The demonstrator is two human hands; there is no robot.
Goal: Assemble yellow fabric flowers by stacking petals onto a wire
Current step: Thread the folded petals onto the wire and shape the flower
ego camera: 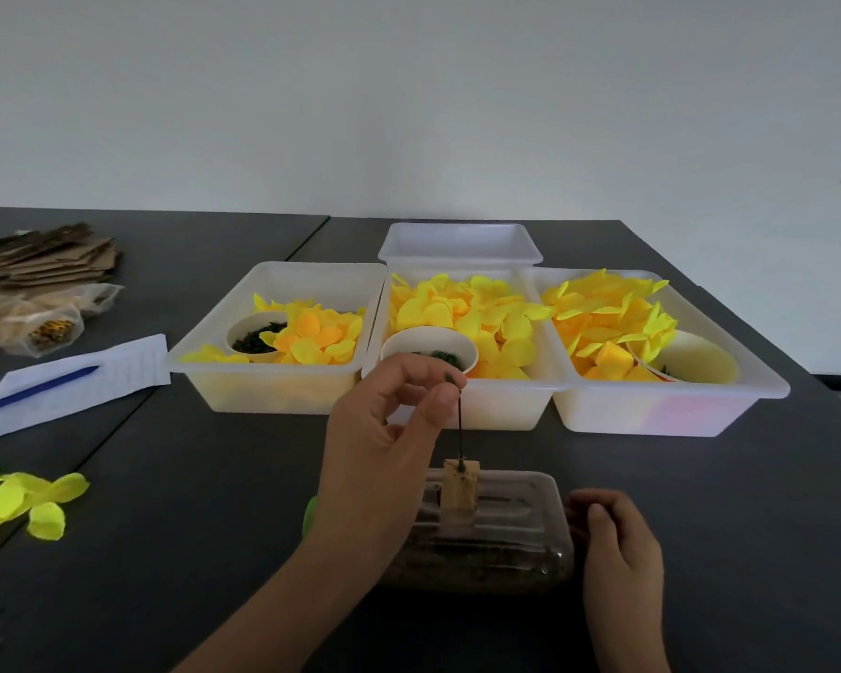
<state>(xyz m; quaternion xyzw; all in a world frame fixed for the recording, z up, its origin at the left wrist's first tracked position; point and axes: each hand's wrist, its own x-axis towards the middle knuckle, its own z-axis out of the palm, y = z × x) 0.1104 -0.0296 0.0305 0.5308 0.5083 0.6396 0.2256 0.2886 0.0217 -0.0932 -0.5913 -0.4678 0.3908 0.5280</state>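
Note:
A thin dark green wire (460, 425) stands upright in a cork (461, 485) set on a clear plastic bottle (496, 531) lying on its side. My left hand (384, 444) pinches the wire's top between thumb and forefinger. At the bottle's right end my right hand (617, 551) rests with its fingers curled against it. Yellow fabric petals fill three white bins: left (205, 369), middle (540, 381), right (768, 381). Each bin also holds a paper cup (428, 342) of small dark green pieces.
An empty white bin (460, 245) sits behind the middle one. Loose pale yellow petals (25, 502) lie at the left edge of the dark table (190, 527). A paper sheet with a blue pen (35, 388) and cardboard with plastic bags (35, 284) lie far left.

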